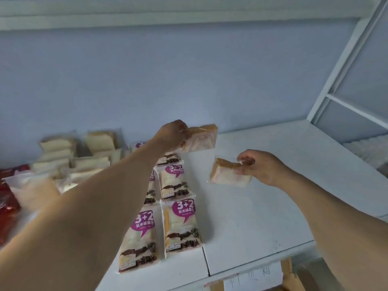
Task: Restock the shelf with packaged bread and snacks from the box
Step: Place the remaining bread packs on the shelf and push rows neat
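My left hand (173, 133) grips a clear-wrapped pink-swirl bread slice (202, 138) and holds it up above the back of the white shelf board (273, 206). My right hand (260, 166) pinches the wrapper of a second pink-swirl bread pack (225, 174), which hangs just over the shelf, right of the rows. Several bread packs with purple "3+2" labels (180, 223) lie in two rows down the middle of the shelf, partly hidden by my left forearm.
Several pale sandwich-bread packs (73, 162) are piled at the back left. Red snack bags (6, 198) lie at the far left edge. A white shelf frame (344, 70) rises at the right. Bare board spreads right of the rows.
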